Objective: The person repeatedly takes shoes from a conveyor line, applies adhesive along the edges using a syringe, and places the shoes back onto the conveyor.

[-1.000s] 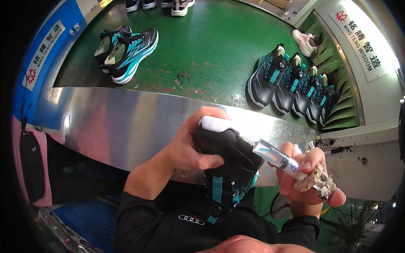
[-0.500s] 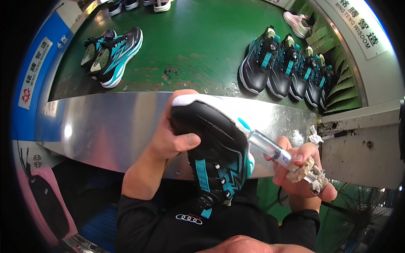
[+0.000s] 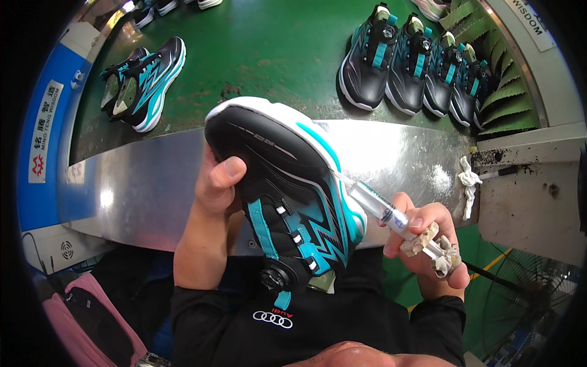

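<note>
My left hand [image 3: 218, 183] is closed around the toe end of a black sneaker [image 3: 269, 147] with turquoise trim and a white-and-turquoise sole, its thumb pressing on the upper. The shoe is tilted, toe away from me, with its dial and pull loop toward my chest. A clear syringe [image 3: 374, 203] lies in the closed fingers of my right hand [image 3: 441, 219]. Beige, crumpled material is wrapped around its flange and plunger end. Its thin tip reaches the seam where the upper meets the sole; whether it touches there I cannot tell.
Several matching sneakers [image 3: 367, 67] stand in a row at the right of the green surface [image 3: 263, 55]. Another pair [image 3: 150, 79] sits at the left. A metal ledge [image 3: 140, 177] runs along the front. A twisted white scrap [image 3: 469, 178] and a dark pen-like stick [image 3: 510, 170] are at the right.
The shoe has shifted left and turned, showing more of its side and sole edge. My right hand has moved slightly left with the syringe, its tip staying by the sole seam.
</note>
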A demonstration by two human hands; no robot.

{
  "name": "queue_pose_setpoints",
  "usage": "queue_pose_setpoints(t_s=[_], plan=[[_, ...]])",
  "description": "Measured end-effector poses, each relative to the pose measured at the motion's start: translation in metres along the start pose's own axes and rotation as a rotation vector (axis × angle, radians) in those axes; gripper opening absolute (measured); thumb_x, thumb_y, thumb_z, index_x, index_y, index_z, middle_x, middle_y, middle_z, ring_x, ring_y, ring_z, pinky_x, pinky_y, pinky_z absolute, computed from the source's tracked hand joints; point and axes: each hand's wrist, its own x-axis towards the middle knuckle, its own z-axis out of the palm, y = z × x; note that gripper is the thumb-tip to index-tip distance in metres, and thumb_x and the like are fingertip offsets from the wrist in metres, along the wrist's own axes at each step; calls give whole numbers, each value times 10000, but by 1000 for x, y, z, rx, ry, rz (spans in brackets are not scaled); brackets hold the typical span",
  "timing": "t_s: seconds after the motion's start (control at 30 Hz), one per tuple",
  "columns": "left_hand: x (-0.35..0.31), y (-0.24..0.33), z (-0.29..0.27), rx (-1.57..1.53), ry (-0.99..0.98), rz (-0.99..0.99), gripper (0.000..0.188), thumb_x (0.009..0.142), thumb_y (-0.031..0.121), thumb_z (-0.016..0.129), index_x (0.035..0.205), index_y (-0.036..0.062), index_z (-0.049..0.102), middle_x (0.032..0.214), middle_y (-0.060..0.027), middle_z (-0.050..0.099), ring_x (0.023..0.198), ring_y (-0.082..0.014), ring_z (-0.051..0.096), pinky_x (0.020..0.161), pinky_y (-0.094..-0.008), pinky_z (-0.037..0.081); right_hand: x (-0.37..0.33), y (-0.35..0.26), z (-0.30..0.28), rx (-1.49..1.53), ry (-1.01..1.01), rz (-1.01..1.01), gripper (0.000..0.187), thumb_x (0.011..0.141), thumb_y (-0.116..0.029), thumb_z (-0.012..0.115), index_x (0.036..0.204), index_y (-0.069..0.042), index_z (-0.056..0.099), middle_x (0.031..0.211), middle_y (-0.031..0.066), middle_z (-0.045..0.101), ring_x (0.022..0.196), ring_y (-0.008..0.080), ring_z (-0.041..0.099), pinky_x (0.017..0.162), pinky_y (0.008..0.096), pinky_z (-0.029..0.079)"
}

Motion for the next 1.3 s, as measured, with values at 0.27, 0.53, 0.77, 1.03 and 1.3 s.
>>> queue_pose_setpoints(t_s=[0.27,0.53,0.77,1.03,1.3], plan=[[0,-6,-18,-90,119,-92,676,742,249,635,1318,-6,388,1222,-206,534,1084,-322,571,945,-426,470,-18,7,-6,8,29,56,883,646,-564,767,1203,50,463,1005,136,462,896,218,548,795,300,421],[3,-5,-25,-234,131,-172,593,787,305,602,1255,-32,462,1170,-191,578,1025,-306,599,907,-421,489,-40,6,1,54,83,121,876,638,-489,809,1216,71,463,1029,132,462,923,201,533,812,268,412],[8,-3,-28,-266,138,-207,553,811,325,594,1220,-35,501,1141,-190,599,999,-303,610,886,-425,497,-58,6,-1,-28,23,107,834,642,-503,800,1184,59,506,1010,150,580,915,176,464,776,246,390],[10,-6,-44,-245,142,-222,470,876,334,521,1196,-10,526,1149,-167,602,1024,-269,603,895,-405,489,-74,8,-2,-103,67,102,809,641,-554,774,1150,31,544,989,116,644,873,167,409,725,258,348],[11,-1,-60,-176,260,-218,414,884,313,513,1166,11,551,1139,-147,609,1014,-256,603,904,-399,484,-88,16,-7,-72,88,68,806,643,-540,780,1153,37,542,969,115,650,873,163,414,728,253,349]])
